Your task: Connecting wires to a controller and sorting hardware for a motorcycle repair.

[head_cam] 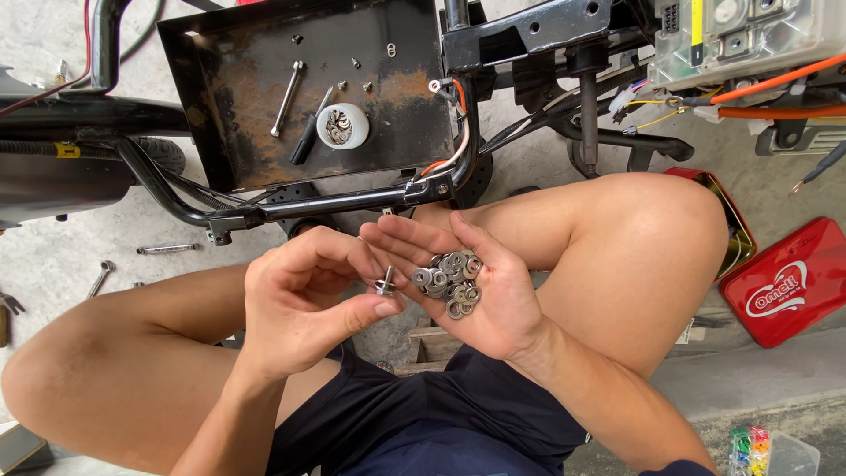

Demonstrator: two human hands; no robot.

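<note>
My left hand [295,304] pinches a small bolt [386,280] with a washer on it between thumb and fingers. Right beside it, my right hand [467,282] lies palm up and cupped, holding a pile of metal washers [449,282]. Both hands hover between my bare knees. Beyond them sits a rusty black metal tray [238,132] on a black vehicle frame; in the tray are a white cup of washers [342,125], a wrench [287,97], a black-handled screwdriver [310,132] and loose screws.
The black frame tube [335,203] runs just past my fingertips. Orange cables [767,97] and a clear electrical box [749,35] are at the upper right. A red tin lid [793,282] lies on the concrete at right. Wrenches [167,249] lie at left.
</note>
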